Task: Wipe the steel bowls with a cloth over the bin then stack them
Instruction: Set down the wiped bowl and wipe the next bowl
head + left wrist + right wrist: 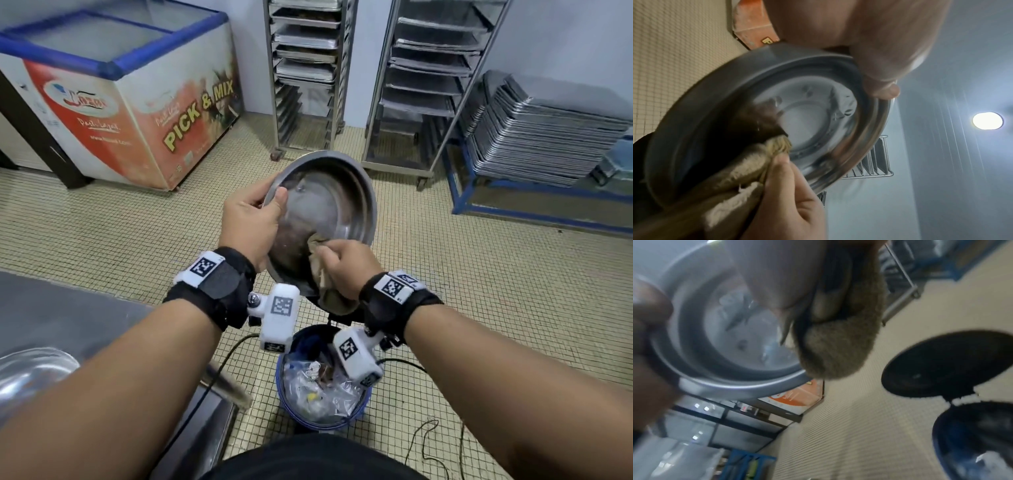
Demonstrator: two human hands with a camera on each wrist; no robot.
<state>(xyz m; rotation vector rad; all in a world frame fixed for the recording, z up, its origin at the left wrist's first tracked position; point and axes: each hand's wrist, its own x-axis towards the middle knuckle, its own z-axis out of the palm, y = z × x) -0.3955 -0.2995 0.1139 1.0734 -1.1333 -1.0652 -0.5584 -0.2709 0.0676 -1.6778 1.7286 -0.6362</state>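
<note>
Bare forearms, black wrist straps with white square-code tags. White coded camera blocks beneath each wrist, black cables trailing. Dark clothing below.

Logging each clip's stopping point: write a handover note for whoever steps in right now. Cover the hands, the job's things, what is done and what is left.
Left hand: grips the rim of the steel bowl, tilted over the open blue bin.
Right hand: holds the beige cloth bunched against the bowl's lower inside wall.
Second bowl: on the steel counter at left.
Done: wiping begun; brown residue remains low inside.
Left: finish wiping this bowl, wipe any others, then stack them. No stack is visible yet.
</note>
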